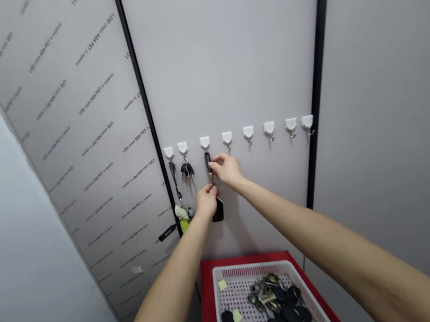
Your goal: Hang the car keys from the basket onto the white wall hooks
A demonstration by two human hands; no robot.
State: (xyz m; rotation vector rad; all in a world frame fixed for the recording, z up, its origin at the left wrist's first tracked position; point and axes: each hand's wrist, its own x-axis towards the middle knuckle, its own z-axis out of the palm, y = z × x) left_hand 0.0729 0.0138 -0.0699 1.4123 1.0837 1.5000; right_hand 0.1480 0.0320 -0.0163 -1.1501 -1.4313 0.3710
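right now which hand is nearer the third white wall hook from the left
Right. Your right hand is at the black strap, just below that wall hook and slightly right; your left hand is lower, by the black tag.

Bearing keys [186, 171] on hooks [183, 148] at the panel's [239, 45] left, and holding more in the basket [250, 269] below (mostly toward its right).

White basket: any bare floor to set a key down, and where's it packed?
Basket: bare floor left of centre, bordered by the far-left yellow note, the nearer yellow note and the key pile. Crowded from centre towards the right wall and near edge, under the pile.
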